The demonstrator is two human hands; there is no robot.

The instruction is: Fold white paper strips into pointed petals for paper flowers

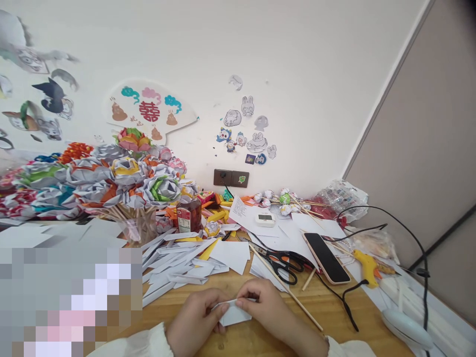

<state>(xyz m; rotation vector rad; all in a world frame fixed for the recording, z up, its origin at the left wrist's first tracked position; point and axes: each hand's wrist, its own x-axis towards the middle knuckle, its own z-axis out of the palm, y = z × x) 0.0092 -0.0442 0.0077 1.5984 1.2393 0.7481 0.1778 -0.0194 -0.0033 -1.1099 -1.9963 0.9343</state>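
Note:
Both hands meet over the front of the wooden table, around one small piece of folded white paper (pixel 235 315). My left hand (pixel 199 313) pinches its left side, thumb on top and fingers beneath. With thumb and fingertips closed on the upper right edge, my right hand (pixel 266 306) grips the same paper. The paper has straight creased edges, and part of it is hidden behind the fingers. Just beyond the hands lie a heap of folded white paper strips (pixel 174 263) and a plain white sheet (pixel 231 254).
Black-handled scissors (pixel 284 263), a thin wooden stick (pixel 286 287) and a phone (pixel 327 258) lie to the right. Farther right are a yellow glue gun (pixel 366 267) and cables. Paper flowers (pixel 126 173) stand back left beside a jar (pixel 189 214). A white timer (pixel 265 219) sits behind.

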